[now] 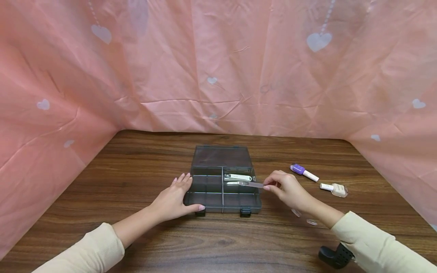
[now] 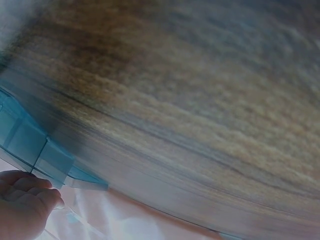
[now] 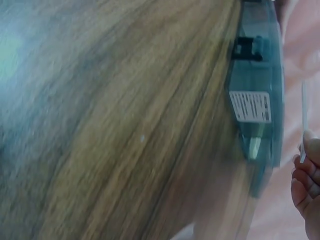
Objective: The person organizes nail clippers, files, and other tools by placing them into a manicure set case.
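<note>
A dark translucent divided box (image 1: 205,198) lies on the wooden table with its lid (image 1: 222,156) folded back. My left hand (image 1: 174,200) rests along the box's left side, fingers extended, thumb at the front corner near a latch. At the right side, my right hand (image 1: 289,189) pinches a thin translucent nail file (image 1: 254,184) between thumb and fingers. Its far part reaches over the right compartments; the file also shows upright in the right wrist view (image 3: 304,112). A pale nail clipper (image 1: 238,177) lies in a right-hand compartment. Beside the file's far end is a small light-coloured piece, unclear in kind.
To the right lie a purple nail polish bottle (image 1: 298,169) and a cream nail polish bottle (image 1: 339,190), both white-capped. Two small clear nail-shaped pieces (image 1: 312,222) sit below my right forearm. A black device (image 1: 336,256) is near my right sleeve. Pink cloth (image 1: 218,113) surrounds the table.
</note>
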The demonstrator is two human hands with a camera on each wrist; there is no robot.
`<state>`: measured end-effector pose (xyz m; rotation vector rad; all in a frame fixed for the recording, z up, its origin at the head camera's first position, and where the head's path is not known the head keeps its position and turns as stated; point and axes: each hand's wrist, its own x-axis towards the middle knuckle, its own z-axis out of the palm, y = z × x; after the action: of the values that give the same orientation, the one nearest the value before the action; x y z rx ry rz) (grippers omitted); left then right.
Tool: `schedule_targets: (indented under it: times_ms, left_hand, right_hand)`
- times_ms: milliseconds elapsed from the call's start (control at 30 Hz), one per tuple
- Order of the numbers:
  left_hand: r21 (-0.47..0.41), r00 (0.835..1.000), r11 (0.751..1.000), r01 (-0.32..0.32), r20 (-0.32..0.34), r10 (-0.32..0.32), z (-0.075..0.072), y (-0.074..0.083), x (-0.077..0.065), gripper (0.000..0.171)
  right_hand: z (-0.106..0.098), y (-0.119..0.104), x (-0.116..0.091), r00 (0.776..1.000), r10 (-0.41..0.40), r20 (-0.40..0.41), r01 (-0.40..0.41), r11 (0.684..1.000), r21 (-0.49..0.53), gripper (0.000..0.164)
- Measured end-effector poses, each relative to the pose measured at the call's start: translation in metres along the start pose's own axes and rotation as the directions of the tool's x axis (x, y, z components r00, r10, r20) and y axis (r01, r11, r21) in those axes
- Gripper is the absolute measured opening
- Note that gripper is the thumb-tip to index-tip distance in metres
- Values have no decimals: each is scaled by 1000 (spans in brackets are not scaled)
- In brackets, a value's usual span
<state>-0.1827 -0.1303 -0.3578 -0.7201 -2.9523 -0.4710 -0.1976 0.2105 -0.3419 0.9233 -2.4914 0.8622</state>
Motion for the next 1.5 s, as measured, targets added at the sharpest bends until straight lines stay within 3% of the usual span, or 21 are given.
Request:
schedule_targets:
  times_ms: [333,567,967,1300,1500]
  left_hand:
    - [-1,1000,1000,3,15,-3,-1,0,0,95]
    - [-5,1000,1000,5,17,-5,-1,0,0,95]
    - [-9,1000,1000,-1,16,2,0,1,0,94]
    - [-9,1000,1000,-1,19,1,0,1,1,93]
    - [-4,1000,1000,-1,21,2,0,0,1,93]
  right_hand:
    - [15,-9,7,993,-98,61,98,995,5,7]
    - [20,-16,14,988,-108,106,114,992,-48,11]
    - [28,-27,15,964,2,265,76,955,-285,6]
    - [27,-25,15,972,11,235,54,962,-266,4]
    - [15,-22,12,993,-34,110,52,986,-158,4]
